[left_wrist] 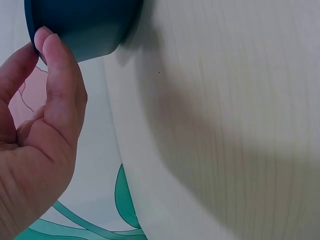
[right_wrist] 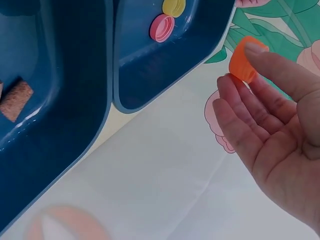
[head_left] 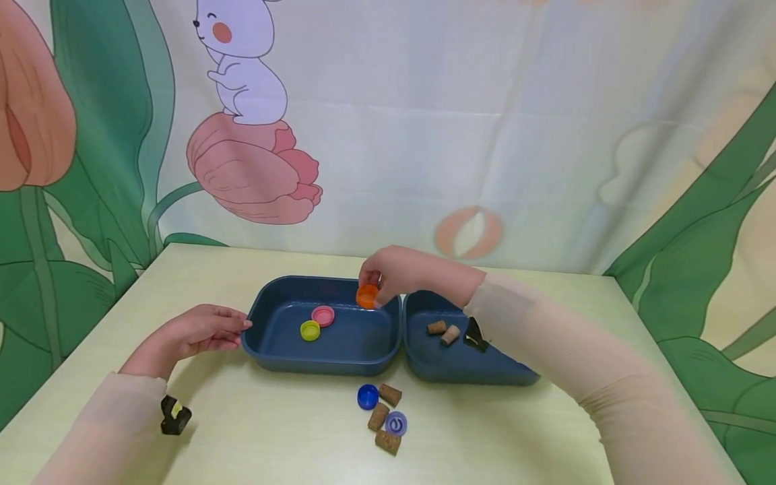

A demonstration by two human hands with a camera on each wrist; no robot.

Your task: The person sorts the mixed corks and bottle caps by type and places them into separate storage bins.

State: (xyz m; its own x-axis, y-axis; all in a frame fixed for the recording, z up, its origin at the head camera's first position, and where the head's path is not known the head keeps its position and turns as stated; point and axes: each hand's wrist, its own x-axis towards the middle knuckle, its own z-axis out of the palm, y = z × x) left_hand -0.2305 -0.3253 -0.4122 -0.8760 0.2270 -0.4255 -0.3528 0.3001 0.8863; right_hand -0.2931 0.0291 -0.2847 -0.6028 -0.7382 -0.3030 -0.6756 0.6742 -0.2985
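Observation:
An orange bottle cap (head_left: 367, 296) is pinched between the thumb and fingers of my right hand (head_left: 394, 273), above the far right part of the left blue tray (head_left: 321, 367). The right wrist view shows this orange cap (right_wrist: 242, 60) at the fingertips. A pink cap (head_left: 322, 316) and a yellow-green cap (head_left: 310, 331) lie in that tray, touching or nearly so. My left hand (head_left: 203, 330) pinches the tray's left rim; in the left wrist view, thumb and finger meet at the tray's edge (left_wrist: 90, 30).
The right blue tray (head_left: 467, 374) stands beside the left one, holding two corks (head_left: 450, 335), partly hidden by my right forearm. In front of the trays lie a blue cap (head_left: 367, 397), a purple cap (head_left: 397, 424) and three corks (head_left: 388, 442). A printed curtain (head_left: 388, 135) hangs behind the table.

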